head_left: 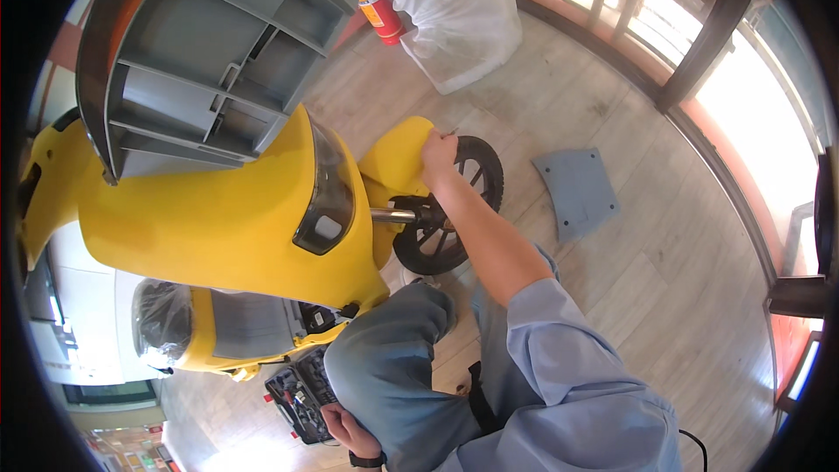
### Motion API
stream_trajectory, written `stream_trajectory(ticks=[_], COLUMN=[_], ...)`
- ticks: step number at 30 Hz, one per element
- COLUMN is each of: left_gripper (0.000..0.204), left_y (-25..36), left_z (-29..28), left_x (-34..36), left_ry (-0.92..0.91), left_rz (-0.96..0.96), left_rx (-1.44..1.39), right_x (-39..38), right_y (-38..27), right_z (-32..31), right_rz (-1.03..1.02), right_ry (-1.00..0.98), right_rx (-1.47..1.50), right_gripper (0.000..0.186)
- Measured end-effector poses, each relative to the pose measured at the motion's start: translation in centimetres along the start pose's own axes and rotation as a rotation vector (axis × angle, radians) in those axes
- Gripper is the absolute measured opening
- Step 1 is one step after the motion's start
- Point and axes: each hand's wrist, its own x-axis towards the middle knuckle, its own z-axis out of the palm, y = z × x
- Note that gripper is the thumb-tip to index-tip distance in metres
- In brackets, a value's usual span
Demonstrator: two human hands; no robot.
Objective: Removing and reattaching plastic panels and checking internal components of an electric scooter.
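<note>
My right hand [440, 157] is closed at the edge of the yellow front mudguard [393, 157], above the black front wheel [485, 214]; something small at my fingertips is too small to make out. My left hand [348, 430], with a black wristband, is low beside my bent left leg, fingers curled and palm hidden. Near it an open black tool case [295, 406] lies on the floor. The yellow scooter [192, 218] fills the left, with a silver fork tube [384, 216] at the wheel and a gray compartmented plastic part [183, 26] above its body.
A gray panel [577, 192] lies on the wooden floor right of the wheel. A red extinguisher [382, 19] and a white-wrapped object [454, 17] stand at the back. Framed glass doors [743, 105] line the right. Clear plastic covers the scooter's rear end [162, 315].
</note>
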Motion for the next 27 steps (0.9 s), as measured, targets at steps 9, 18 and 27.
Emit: stream_trajectory(ticks=[9,18,27], left_gripper=[0.019,0.021,0.021], left_y=[-0.1,-1.0,-1.6], left_z=[-0.3,-0.8,-1.5], left_x=[-0.2,-0.6,-0.6], left_ry=[0.006,0.035,0.030], left_rz=[-0.013,0.021,-0.037], left_rx=[0.037,0.068,-0.052], right_x=[0.5,2.0,1.0], right_y=[-0.3,-1.1,-5.8], right_z=[0.5,0.5,3.1], right_rz=[-0.009,0.020,-0.315], right_ry=[0.018,0.069,0.001], right_rx=[0.000,-0.057,0.028], right_gripper=[0.034,0.031,0.017])
